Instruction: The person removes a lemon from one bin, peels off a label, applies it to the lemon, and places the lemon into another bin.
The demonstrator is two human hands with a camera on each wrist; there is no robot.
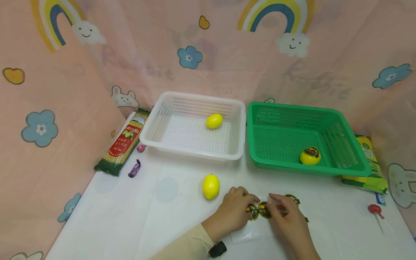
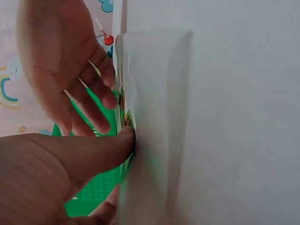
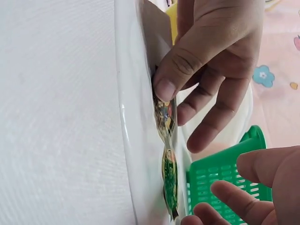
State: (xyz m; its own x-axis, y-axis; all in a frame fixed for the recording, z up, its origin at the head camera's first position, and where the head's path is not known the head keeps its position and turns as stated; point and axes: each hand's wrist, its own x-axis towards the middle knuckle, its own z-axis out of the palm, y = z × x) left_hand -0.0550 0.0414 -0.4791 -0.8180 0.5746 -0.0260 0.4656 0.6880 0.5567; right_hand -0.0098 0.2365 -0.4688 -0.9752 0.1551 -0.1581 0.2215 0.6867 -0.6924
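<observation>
Down on the white table [image 1: 130,216] lies a strip of round yellow-and-black stickers [image 1: 264,209] on clear backing, right between both sets of fingertips. The left hand [image 1: 234,213] presses its thumb onto the strip's left end, fingers curled beside it. The right hand [image 1: 287,216] touches the strip with loosely bent, slightly spread fingers; whether it pinches, I cannot tell. Just left of the left fingers sits a lemon [image 1: 211,186]. Beyond the fingertips, the green basket [image 1: 351,162] holds a stickered lemon [image 1: 310,156], and the white basket [image 1: 195,153] holds a plain one [image 1: 214,121].
</observation>
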